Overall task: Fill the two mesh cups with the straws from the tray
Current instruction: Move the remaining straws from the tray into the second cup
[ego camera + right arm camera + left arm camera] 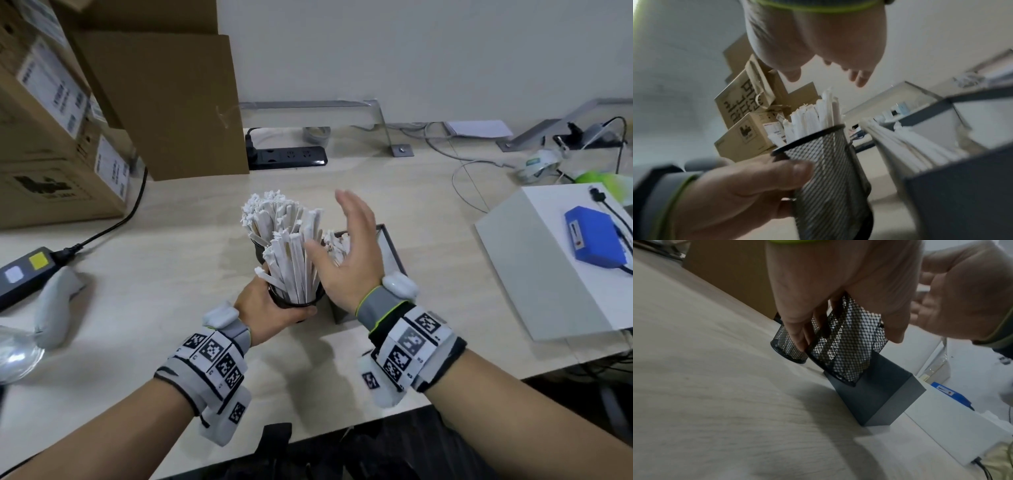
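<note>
My left hand (270,305) grips a black mesh cup (296,306) near its base; the cup is packed with white paper-wrapped straws (291,260). In the left wrist view the fingers (797,331) curl round this cup (846,345), and it is lifted and tilted over the tray's near corner. A second mesh cup (786,345), also full of straws (267,212), stands just behind on the table. My right hand (349,240) hovers open beside the straw tops, palm facing them and holding nothing. The dark grey tray (392,250) lies under it with a few straws (910,146) inside.
Cardboard boxes (51,137) are stacked at the back left, beside a black power strip (291,157). A white box (534,260) carrying a blue device (596,240) sits on the right. A power adapter (24,274) and cables lie at the left.
</note>
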